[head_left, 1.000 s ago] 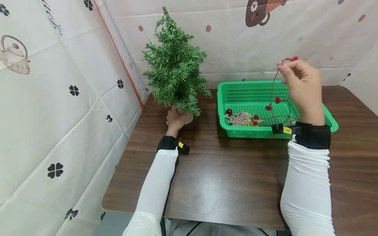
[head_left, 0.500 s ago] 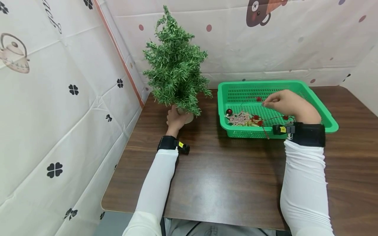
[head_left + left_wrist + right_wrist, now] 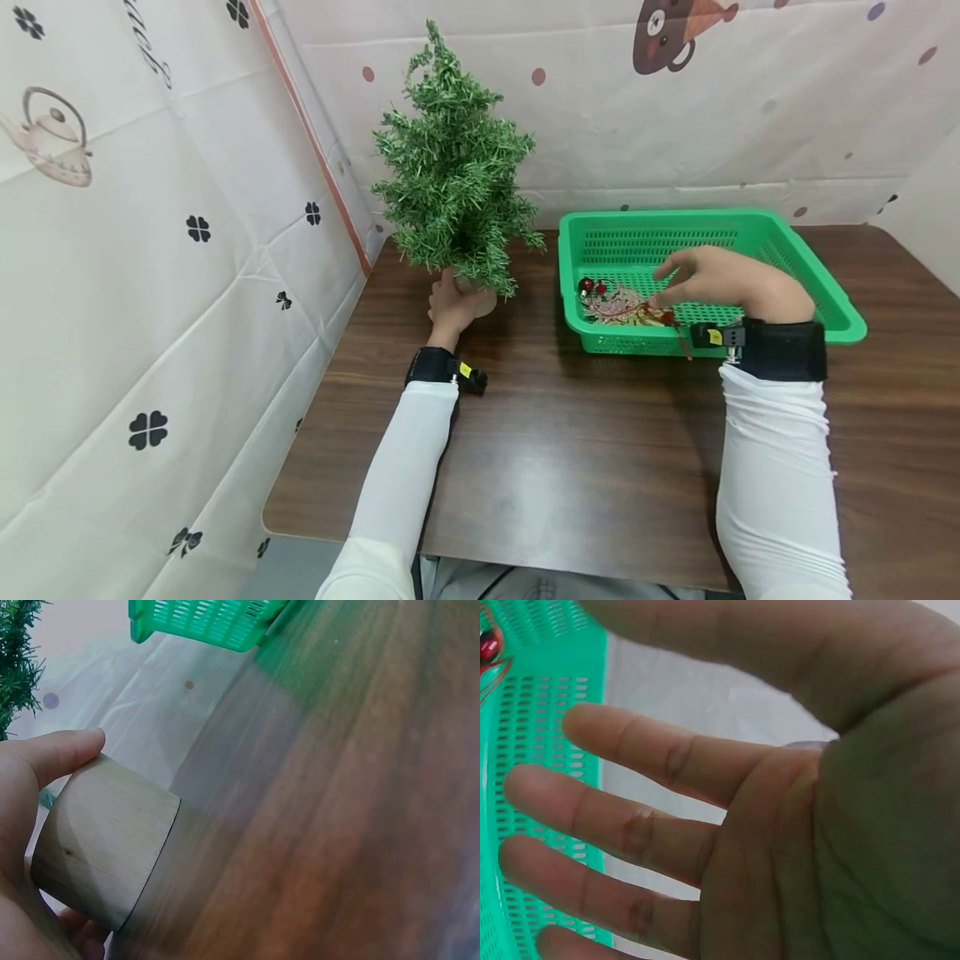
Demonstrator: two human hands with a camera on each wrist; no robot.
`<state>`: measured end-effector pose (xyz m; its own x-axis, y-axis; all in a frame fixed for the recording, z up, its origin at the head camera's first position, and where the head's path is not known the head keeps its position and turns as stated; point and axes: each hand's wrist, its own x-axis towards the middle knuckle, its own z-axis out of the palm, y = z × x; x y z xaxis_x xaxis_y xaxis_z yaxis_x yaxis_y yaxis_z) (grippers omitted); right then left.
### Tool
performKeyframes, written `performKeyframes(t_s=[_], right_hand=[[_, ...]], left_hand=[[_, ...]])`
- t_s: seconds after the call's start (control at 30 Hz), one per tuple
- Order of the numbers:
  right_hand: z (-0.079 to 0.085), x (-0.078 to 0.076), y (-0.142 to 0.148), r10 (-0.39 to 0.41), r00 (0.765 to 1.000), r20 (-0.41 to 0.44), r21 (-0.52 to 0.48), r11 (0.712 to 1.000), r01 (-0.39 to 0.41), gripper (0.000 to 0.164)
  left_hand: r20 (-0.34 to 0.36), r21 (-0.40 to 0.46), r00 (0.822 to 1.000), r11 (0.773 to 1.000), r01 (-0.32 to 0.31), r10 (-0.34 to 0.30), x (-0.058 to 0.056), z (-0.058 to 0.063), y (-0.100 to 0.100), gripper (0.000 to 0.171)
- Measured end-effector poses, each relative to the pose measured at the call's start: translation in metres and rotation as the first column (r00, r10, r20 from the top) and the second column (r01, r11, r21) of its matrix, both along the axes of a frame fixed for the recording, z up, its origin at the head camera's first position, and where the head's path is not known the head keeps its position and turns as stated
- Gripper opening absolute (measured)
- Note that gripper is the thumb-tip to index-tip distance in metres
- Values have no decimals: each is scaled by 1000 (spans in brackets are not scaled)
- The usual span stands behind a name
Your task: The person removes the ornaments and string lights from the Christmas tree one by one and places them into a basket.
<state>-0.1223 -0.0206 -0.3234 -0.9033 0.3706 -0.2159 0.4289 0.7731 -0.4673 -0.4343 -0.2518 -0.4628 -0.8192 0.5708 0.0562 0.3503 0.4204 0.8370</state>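
A small green artificial Christmas tree stands upright at the back left of the table. My left hand grips its pale wooden base, thumb along the top edge and fingertips showing underneath. My right hand hovers over the green plastic basket, fingers spread and holding nothing in the right wrist view. Below its fingertips lies a thin red string with red tufts, one end hanging over the basket's front rim. Beside it are a shiny red bauble and pink glittery ornaments.
The brown wooden table has its rounded left corner near the patterned wall sheet. Another printed sheet hangs right behind the tree and basket. The ornaments crowd the basket's front left corner.
My right hand has come down from above the basket, lowered the red string into it and let it go, its fingers now spread. My left hand stays on the tree base.
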Motion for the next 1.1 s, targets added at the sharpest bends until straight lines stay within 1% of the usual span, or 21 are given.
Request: performKeyframes(t_s=[0.07, 0.2, 0.27, 0.33, 0.43, 0.5, 0.57, 0.67, 0.73, 0.83, 0.9, 0.93, 0.97, 1.03, 1.1], right_hand=[[-3, 2, 0, 4, 1000, 23, 11, 1000, -5, 55], [-8, 4, 1, 14, 996, 92, 12, 1000, -15, 32], [-10, 4, 1, 30, 994, 108, -4, 1000, -30, 22], [-12, 2, 1, 49, 993, 109, -32, 998, -46, 17], [-14, -1, 1, 70, 992, 102, -41, 997, -66, 17], [-15, -5, 1, 68, 995, 79, -20, 998, -67, 17], [-16, -9, 2, 37, 999, 39, 29, 999, -38, 13], [-20, -13, 1, -38, 998, -55, 89, 995, 43, 11], [-25, -13, 0, -78, 993, -90, 117, 989, 88, 12], [-33, -11, -3, -95, 991, -91, 130, 986, 106, 12], [-38, -10, -5, -102, 991, -81, 133, 985, 112, 13], [-39, -9, -7, -107, 990, -92, 137, 983, 119, 13], [-40, -9, -9, -116, 987, -109, 144, 981, 131, 15], [-37, -10, -15, -131, 976, -173, 157, 975, 159, 20], [-32, -12, -23, -139, 956, -260, 164, 969, 185, 25]], left_hand=[[-1, -4, 1000, 1000, -1, 1, 2, -2, 1, 77], [-3, -27, 1000, 1000, 0, 0, 3, -4, 2, 76], [-5, -35, 1000, 999, -3, 2, 2, -3, 3, 76], [-9, -36, 1000, 999, -9, 8, 0, -1, 3, 76], [0, -32, 1000, 999, -8, 8, -1, 0, 4, 77], [3, -26, 1000, 1000, -5, 5, -1, -1, 4, 77], [-5, -22, 1000, 1000, 0, 0, 0, -1, 4, 77], [-18, -15, 1000, 1000, 6, -6, 3, -2, 7, 77], [-27, -16, 1000, 1000, 12, -12, 4, -3, 10, 78], [-27, -15, 999, 1000, 26, -27, 5, -3, 12, 80], [-14, 4, 999, 999, 35, -35, 5, -3, 11, 82], [-3, 13, 999, 999, 41, -41, 4, -3, 10, 83], [5, 29, 999, 999, 46, -46, 4, -3, 9, 83], [23, 68, 998, 996, 49, -51, 2, -2, 6, 84], [39, 118, 997, 991, 55, -60, -1, -4, 4, 80]])
